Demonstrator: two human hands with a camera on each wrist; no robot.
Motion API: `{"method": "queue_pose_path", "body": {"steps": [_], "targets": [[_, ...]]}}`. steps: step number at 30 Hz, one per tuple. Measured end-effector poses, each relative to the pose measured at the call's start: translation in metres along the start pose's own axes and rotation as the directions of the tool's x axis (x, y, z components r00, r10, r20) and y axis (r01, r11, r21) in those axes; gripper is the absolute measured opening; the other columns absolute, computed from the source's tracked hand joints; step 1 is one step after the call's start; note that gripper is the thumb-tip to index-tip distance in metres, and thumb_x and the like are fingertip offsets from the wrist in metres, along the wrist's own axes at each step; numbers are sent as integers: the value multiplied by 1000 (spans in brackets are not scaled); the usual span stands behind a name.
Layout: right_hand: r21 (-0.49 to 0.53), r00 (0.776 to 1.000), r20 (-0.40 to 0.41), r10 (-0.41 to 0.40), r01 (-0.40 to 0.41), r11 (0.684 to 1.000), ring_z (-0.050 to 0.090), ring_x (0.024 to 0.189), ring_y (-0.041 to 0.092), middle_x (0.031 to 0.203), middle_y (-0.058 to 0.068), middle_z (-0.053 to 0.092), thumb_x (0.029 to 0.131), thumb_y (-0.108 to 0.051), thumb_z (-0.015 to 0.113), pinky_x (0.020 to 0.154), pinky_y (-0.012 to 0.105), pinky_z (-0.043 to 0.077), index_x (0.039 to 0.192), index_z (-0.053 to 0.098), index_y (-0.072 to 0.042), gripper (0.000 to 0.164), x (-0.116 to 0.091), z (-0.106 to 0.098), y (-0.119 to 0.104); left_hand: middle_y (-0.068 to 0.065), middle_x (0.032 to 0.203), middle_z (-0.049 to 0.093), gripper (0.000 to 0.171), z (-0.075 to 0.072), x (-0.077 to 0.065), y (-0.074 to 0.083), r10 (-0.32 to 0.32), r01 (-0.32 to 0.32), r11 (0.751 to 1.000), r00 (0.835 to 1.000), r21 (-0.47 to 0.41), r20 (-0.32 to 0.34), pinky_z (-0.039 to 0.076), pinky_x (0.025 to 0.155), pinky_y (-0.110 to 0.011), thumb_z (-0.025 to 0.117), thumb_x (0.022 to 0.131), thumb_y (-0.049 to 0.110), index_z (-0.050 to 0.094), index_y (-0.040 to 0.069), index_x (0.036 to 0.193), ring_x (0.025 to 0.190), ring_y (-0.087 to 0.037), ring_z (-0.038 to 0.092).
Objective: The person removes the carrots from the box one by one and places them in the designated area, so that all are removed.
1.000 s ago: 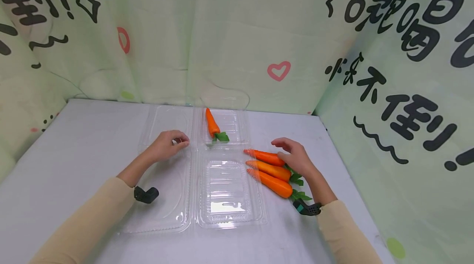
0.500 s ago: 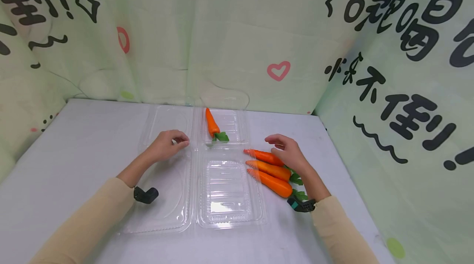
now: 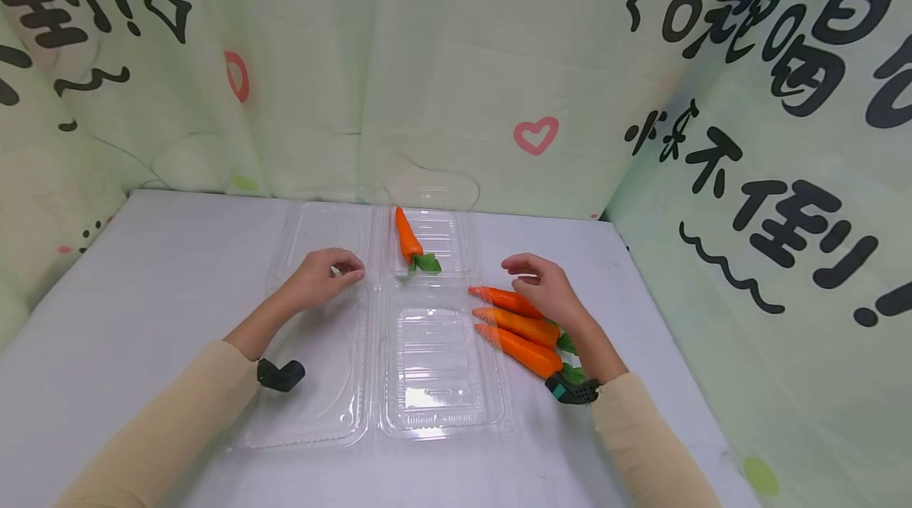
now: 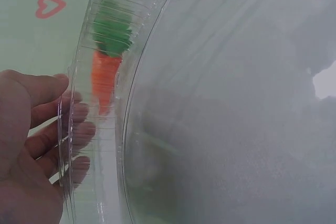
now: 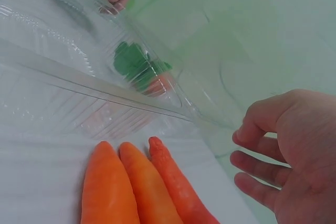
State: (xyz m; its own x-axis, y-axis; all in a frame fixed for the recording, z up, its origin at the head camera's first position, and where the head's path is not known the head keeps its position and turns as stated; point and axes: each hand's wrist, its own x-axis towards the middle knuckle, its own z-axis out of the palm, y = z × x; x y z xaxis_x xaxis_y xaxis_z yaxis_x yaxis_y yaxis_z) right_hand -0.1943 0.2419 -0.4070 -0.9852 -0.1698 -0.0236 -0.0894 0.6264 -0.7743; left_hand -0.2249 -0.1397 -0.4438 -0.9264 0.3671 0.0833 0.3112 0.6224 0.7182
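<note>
My left hand (image 3: 322, 280) holds the far edge of the near clear plastic clamshell container (image 3: 438, 358), its lid side lying to the left. In the left wrist view the thumb is in front of the rim and the other fingers show through the plastic (image 4: 76, 129). My right hand (image 3: 547, 286) hovers, fingers loosely bent and holding nothing, over the far end of three carrots. These are the near carrot (image 3: 527, 356), the middle carrot (image 3: 523, 326) and the far carrot (image 3: 507, 300), side by side with tips overlapping the container's right rim and leafy ends partly hidden by the arm.
A second clear clamshell container (image 3: 456, 251) lies open behind the near one, with a single green-topped carrot (image 3: 408, 237) in its right half. Pale green curtains (image 3: 442, 81) stand along the back and sides of the white table (image 3: 164, 278).
My right hand has drifted left and slightly up over the carrots, its wrist now covering more of their leaves. The left hand, the carrots and the containers stay put.
</note>
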Motion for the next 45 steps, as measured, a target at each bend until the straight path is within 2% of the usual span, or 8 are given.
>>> {"method": "queue_pose_path", "body": {"steps": [12,23,37,45], "targets": [[9,1000,1,-1,1,1000,56,121,30,130,10,60,94,-6,56,100,44,49,125,59,-11,32,7,6,-9,-6,96,68,14,0,0,0,-4,4,1000,1000,-4,-2,52,87,-42,63,93,18,70,9,102,92,-21,58],[19,1000,11,-24,24,1000,56,121,30,130,11,60,95,-7,56,100,44,49,128,58,-7,33,12,12,-17,-6,97,68,15,-1,1,1,3,-3,1000,1000,1,7,52,86,-41,63,93,19,70,9,103,93,-21,58],[56,999,25,-48,46,997,55,122,33,130,13,60,95,-7,56,101,44,48,125,59,-8,30,17,16,-21,-6,97,68,15,0,1,1,-1,1,1000,1000,5,9,52,85,-41,64,93,19,70,10,102,93,-22,59],[71,997,41,-66,63,995,55,122,33,131,19,58,95,-6,56,102,46,47,127,58,-5,32,19,18,-24,-6,96,68,14,-1,1,1,5,-5,1000,1000,4,4,52,85,-41,64,93,19,71,10,101,92,-21,59]]}}
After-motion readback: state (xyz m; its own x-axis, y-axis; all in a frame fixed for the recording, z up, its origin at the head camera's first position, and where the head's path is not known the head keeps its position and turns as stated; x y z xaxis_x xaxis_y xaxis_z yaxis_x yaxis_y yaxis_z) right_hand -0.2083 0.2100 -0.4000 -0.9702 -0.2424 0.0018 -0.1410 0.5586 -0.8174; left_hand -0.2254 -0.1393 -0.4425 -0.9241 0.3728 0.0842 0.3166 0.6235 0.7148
